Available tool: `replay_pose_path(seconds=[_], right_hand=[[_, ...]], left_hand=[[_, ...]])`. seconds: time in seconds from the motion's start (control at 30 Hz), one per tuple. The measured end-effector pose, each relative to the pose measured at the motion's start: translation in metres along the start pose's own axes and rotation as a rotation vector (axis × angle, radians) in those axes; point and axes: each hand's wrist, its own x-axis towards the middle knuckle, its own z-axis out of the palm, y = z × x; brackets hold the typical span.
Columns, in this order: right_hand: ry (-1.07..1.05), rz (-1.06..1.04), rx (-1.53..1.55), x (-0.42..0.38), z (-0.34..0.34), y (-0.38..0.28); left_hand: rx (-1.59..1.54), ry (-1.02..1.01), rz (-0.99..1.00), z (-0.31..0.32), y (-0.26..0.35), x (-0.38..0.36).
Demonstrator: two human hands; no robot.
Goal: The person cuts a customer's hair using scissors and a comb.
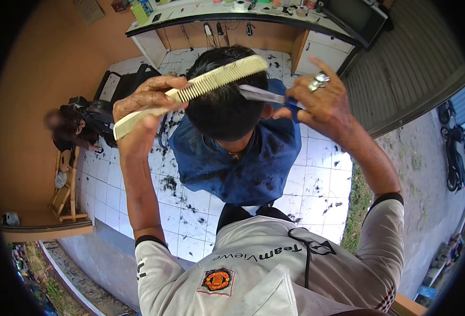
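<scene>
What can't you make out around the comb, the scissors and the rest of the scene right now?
All in the head view:
- Scissors in the right hand: blurred; gap between blade tips unclear.
- Hair under the comb: covered by it.
- Left palm: partly hidden by the comb.
- Client's hands: out of sight, perhaps under the cape.
- Labels on the counter items: too small.
</scene>
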Motion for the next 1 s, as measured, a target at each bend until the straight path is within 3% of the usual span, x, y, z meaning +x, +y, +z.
replay_pose_path(seconds=[0.03,0.07,0.1,0.2,0.27,0.33,0.37,0.47,0.53,0.57,0.6,0.7,0.87,0.93,1.0], right_hand=[[0.166,0.081,0.040,0.002,-0.003,-0.004],[0.167,0.090,0.031,0.003,-0.008,-0.006],[0.198,0.127,-0.024,0.003,-0.013,-0.007],[0.127,0.193,-0.128,-0.012,-0.023,-0.010],[-0.012,0.422,-0.118,-0.013,-0.026,-0.025],[-0.034,0.479,-0.165,-0.008,-0.021,-0.039],[0.062,0.458,-0.222,0.000,-0.016,-0.046],[0.060,0.463,-0.233,-0.007,-0.016,-0.064],[-0.297,0.685,-0.041,-0.014,-0.015,-0.074],[-0.254,0.563,-0.093,-0.014,-0.013,-0.080],[-0.257,0.575,-0.098,-0.011,-0.015,-0.085],[-0.188,0.388,-0.284,0.006,-0.011,-0.097],[-0.263,0.399,-0.330,0.006,0.001,-0.109],[-0.253,0.364,-0.349,-0.003,0.002,-0.106],[-0.189,0.364,-0.397,0.002,-0.004,-0.104]], left_hand=[[0.244,-0.139,0.012,-0.025,-0.002,0.001],[0.336,-0.145,-0.058,-0.025,0.000,0.000],[0.276,-0.309,-0.067,-0.031,-0.002,0.001],[0.323,-0.677,-0.067,-0.028,-0.006,-0.005],[0.359,-0.747,-0.055,-0.026,-0.006,-0.011],[0.259,-0.610,-0.108,-0.028,-0.002,-0.018],[0.327,-0.667,-0.088,-0.036,-0.004,-0.016],[0.215,-0.443,-0.727,-0.042,-0.001,-0.022],[0.164,-0.377,-0.745,-0.054,-0.006,-0.022],[0.130,-0.288,-0.759,-0.058,-0.007,-0.022],[0.125,-0.301,-0.761,-0.059,-0.006,-0.019],[-0.044,-0.075,-0.545,-0.052,0.005,-0.007],[-0.046,-0.124,-0.521,-0.057,0.004,0.004],[0.084,-0.359,-0.601,-0.072,0.000,0.008],[0.097,-0.245,-0.595,-0.062,0.005,0.012]])
